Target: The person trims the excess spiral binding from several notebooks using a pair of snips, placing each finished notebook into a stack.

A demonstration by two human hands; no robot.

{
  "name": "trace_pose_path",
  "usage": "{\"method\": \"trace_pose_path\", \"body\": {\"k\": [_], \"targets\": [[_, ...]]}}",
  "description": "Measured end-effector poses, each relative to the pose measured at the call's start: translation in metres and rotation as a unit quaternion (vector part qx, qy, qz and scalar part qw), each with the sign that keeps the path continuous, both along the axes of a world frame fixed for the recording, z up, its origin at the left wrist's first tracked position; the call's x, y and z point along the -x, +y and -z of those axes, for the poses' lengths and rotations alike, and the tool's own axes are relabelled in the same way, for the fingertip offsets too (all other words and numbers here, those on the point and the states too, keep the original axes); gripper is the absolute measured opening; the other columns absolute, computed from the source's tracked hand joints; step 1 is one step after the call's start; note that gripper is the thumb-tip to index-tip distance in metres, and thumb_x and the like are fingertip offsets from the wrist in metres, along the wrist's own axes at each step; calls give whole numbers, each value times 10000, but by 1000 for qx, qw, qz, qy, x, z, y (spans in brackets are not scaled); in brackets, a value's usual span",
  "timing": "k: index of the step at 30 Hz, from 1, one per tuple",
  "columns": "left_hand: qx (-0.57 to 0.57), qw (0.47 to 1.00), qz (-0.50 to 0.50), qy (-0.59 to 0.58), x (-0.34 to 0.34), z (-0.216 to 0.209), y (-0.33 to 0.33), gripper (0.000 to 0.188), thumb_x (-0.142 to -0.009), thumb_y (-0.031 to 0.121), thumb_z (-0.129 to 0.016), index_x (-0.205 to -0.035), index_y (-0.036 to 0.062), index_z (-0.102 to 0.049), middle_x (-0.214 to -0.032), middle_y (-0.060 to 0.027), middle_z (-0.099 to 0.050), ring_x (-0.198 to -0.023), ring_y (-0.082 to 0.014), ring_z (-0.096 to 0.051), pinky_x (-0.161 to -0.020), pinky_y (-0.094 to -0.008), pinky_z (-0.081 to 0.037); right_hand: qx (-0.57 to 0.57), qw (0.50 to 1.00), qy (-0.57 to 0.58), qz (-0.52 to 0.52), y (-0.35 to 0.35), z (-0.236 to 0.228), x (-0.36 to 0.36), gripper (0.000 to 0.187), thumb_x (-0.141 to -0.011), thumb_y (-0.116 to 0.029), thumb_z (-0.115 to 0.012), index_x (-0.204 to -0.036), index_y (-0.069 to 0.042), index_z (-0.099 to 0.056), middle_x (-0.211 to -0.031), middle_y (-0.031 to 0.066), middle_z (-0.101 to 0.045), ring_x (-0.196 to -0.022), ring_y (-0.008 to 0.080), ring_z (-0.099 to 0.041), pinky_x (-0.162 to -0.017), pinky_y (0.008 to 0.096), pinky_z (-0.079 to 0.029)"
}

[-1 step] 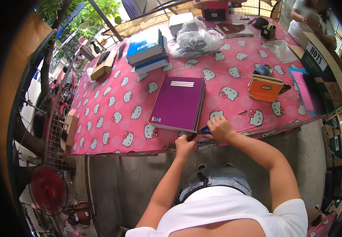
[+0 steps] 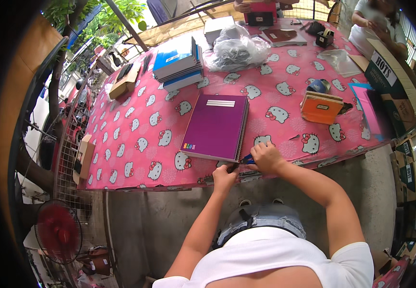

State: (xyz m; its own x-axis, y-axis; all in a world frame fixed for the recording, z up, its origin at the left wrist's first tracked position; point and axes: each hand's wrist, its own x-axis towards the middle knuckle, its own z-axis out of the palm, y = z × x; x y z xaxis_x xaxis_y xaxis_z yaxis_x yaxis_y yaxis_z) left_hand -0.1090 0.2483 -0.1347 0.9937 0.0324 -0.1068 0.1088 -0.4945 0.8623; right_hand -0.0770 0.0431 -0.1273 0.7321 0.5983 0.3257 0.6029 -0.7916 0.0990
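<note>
A purple spiral notebook [image 2: 215,126] lies flat near the table's front edge, its dark coil binding along the right side. At its lower right corner my right hand [image 2: 266,157] is closed around blue-handled pliers [image 2: 248,159], whose jaws point left to the end of the binding. Just below that corner, my left hand [image 2: 224,176] is closed in a pinch at a small dark piece, too small to make out. Both hands almost meet there.
Blue notebooks [image 2: 178,65] are stacked behind, beside a clear plastic bag [image 2: 236,50]. An orange box-like block [image 2: 321,107] and a tape roll [image 2: 319,86] stand to the right. Open cartons [image 2: 383,72] line the right edge. Two people are across the table.
The view has shifted very slightly. My hands and the pliers stay at the notebook's corner.
</note>
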Motion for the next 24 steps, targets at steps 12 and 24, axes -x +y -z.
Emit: {"method": "trace_pose_path", "body": {"k": [12,24], "targets": [[37,999,33,14,-2,0,12,255,-765,150,-748,-947,-22,-696,-805,-90,-709,-634,-122,-640,-578,-291,-531,35,957,272,97,13,-28,2,539,-758,-580,-633,-865,-52,-655,-902,139,-665,-903,292,-644,-764,412,-490],[212,968,113,-76,-26,-110,-11,217,-836,85,-668,-1021,-18,-623,-889,-94,-657,-790,-190,-628,-698,-290,-500,-809,320,492,-23,43,-80,8,544,-958,-486,-457,-1234,-20,-512,-1187,126,-563,-1072,228,-568,-893,358,-488]]}}
